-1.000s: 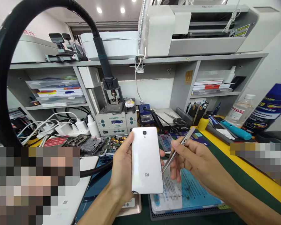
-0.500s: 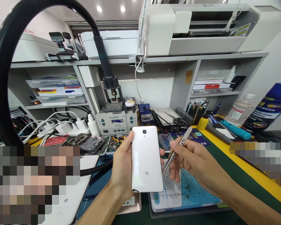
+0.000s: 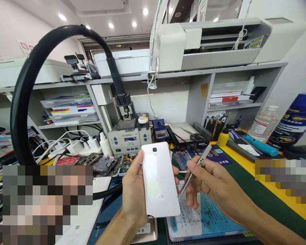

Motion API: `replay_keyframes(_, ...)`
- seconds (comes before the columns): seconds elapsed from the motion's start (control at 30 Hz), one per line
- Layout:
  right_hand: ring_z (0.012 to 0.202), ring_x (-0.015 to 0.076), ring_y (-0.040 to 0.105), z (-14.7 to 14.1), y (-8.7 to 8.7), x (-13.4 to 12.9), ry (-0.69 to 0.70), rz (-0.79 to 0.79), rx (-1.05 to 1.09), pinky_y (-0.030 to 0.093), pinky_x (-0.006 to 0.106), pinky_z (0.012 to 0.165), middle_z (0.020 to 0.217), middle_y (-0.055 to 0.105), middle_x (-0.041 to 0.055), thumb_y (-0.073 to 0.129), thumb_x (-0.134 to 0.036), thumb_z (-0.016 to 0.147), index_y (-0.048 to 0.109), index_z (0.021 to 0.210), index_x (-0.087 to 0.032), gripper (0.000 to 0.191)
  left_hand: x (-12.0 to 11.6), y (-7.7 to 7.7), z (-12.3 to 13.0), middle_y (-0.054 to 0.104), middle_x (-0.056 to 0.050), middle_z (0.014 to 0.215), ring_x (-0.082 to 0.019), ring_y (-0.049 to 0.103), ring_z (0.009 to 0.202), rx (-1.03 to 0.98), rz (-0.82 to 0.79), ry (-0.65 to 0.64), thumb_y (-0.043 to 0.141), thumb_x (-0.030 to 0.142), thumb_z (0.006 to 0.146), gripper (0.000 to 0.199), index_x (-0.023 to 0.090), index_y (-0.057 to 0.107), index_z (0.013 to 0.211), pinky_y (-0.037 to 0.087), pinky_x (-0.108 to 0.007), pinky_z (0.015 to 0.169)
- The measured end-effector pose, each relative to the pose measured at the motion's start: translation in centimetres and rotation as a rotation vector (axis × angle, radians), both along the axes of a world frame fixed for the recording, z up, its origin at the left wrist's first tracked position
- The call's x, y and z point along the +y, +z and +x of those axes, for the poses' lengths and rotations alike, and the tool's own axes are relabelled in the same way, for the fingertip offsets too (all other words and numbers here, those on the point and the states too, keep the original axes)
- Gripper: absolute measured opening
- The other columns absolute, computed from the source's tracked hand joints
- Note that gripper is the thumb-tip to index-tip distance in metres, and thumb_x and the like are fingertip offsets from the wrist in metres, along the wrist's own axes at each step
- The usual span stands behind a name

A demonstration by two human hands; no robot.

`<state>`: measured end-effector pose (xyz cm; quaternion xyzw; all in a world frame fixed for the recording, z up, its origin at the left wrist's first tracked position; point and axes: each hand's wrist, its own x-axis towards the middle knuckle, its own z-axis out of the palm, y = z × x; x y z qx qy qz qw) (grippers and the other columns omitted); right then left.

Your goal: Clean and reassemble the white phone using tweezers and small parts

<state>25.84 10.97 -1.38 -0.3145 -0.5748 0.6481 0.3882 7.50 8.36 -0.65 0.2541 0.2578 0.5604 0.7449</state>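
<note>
A white phone (image 3: 160,180), back side up with a camera at its top and a dark chip at its lower left corner, is held in my left hand (image 3: 132,190). The left thumb lies along its left edge and fingertips show past its right edge. My right hand (image 3: 206,177) pinches metal tweezers (image 3: 195,170) between thumb and fingers. Their tips point down and left, close by the phone's lower right edge; whether they touch it cannot be told.
Below the hands lie a blue and white pad (image 3: 211,217) and a gold phone part (image 3: 150,231). Left are a white device (image 3: 84,217) and circuit boards (image 3: 104,163). Behind stands a soldering station (image 3: 124,139). A black hose (image 3: 20,112) arches at left; bottles (image 3: 264,122) stand right.
The view has tilted up, so the shelf and hands appear lower in the picture. The hold on the phone and tweezers looks the same.
</note>
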Motion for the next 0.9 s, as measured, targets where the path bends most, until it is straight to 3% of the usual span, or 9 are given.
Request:
replay_keyframes(0.33,0.052,0.0171,0.067,-0.54,-0.08,-0.82,0.068,-0.017,-0.005,0.052,0.027,0.049,0.061,0.067,0.0004,0.053,-0.055,0.093,0.048,0.08,-0.019,0.038,-0.01,0.17,-0.35,0.07,-0.018,0.091,-0.027,0.065,0.073,0.012,-0.002,0.058,0.042,0.059,0.09,0.061,0.006,0.07,0.101,0.054,-0.041,0.069)
replay_keyframes(0.73,0.053,0.0175,0.067,0.01,0.23,-0.21,-0.039,0.02,0.04,0.051,0.027,0.048,0.064,0.069,0.0035,0.052,-0.05,0.095,0.051,0.078,-0.018,0.036,-0.07,0.52,0.04,0.071,-0.018,0.088,-0.028,0.066,0.071,0.04,-0.047,0.099,0.042,0.059,0.09,0.06,0.008,0.068,0.105,0.055,-0.041,0.068)
replay_keyframes(0.9,0.055,0.0193,0.067,0.26,0.57,-0.11,-0.105,0.061,0.043,0.053,0.032,0.051,0.065,0.069,0.0042,0.052,-0.049,0.096,0.056,0.08,-0.02,0.034,0.01,0.4,0.14,0.072,-0.018,0.089,-0.028,0.068,0.072,0.043,-0.012,0.048,0.039,0.058,0.091,0.06,0.009,0.066,0.11,0.054,-0.04,0.068)
